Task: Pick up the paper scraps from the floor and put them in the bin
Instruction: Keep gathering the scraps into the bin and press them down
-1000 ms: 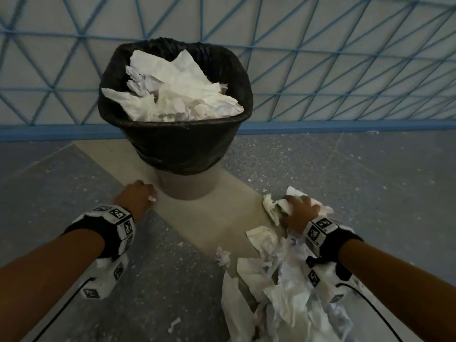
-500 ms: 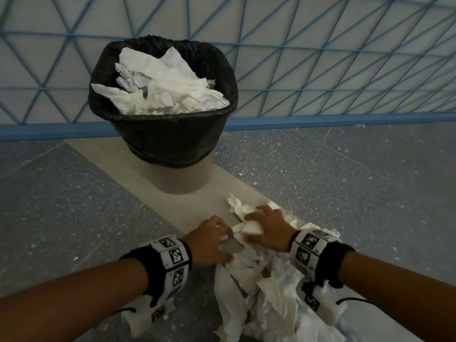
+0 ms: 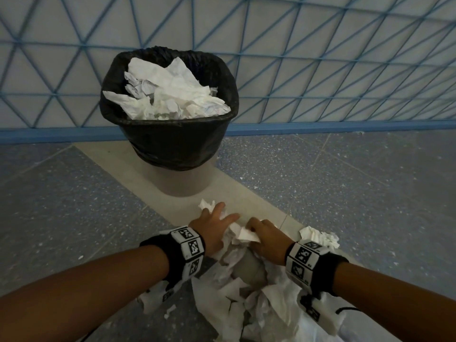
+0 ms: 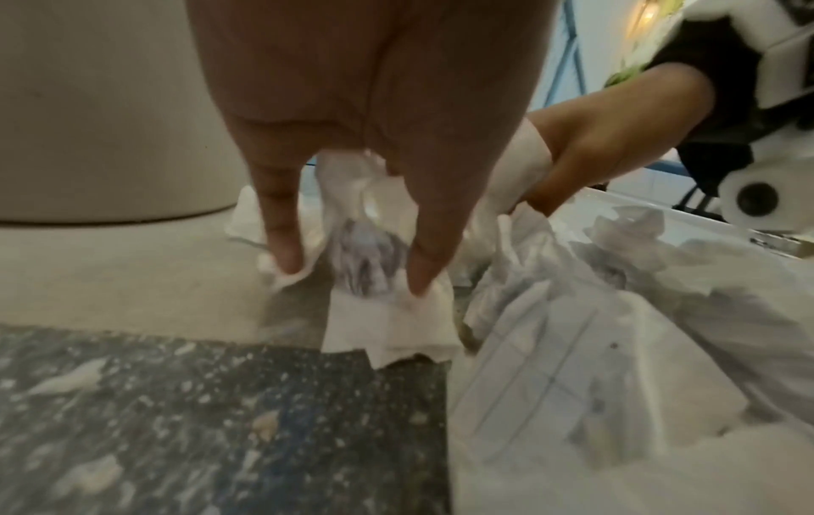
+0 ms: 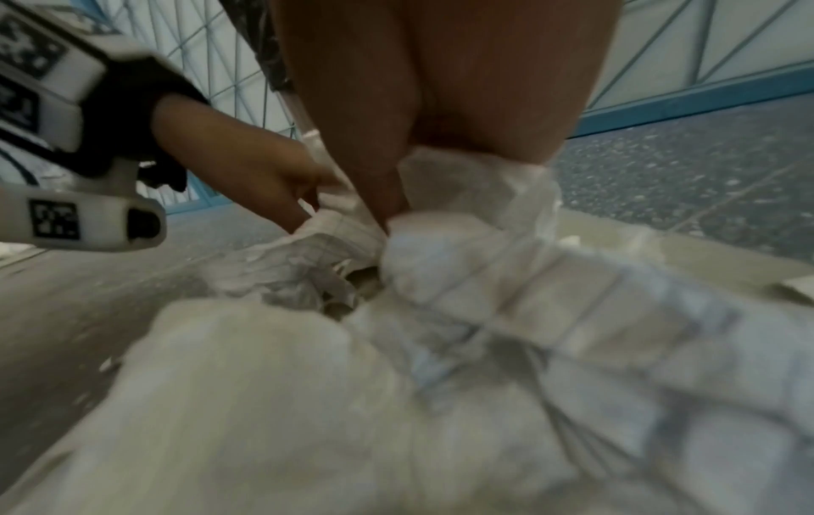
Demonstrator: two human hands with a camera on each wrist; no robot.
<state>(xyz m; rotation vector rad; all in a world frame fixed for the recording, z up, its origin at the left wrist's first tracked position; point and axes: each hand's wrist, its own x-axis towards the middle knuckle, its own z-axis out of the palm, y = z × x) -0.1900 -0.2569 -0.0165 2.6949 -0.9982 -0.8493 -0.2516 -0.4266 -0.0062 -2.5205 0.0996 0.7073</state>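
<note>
While the person crouched over the floor, both hands were down in a heap of crumpled white paper scraps lying on the pale beige strip of flooring between speckled grey-blue tiles. The left hand reached forward with its fingers extended and spread, fingertips pressing down onto scraps at the front of the heap; it lay flat rather than clenched. The right hand, just beside it, had its fingers curled around a bunch of the white paper, a fold of which stuck out between the two hands. In the right wrist view, paper bulged out under the right hand's fingers. Each wrist wore a black band carrying white blocks printed with black square markers.

Just beyond the hands stood a round bin lined with a black plastic bag, its pale base resting on the beige strip. Crumpled white paper was piled to its rim. Behind the bin rose a pale wall crossed by blue triangular lattice bars. A few tiny white bits lay loose on the tiles near the left forearm.
</note>
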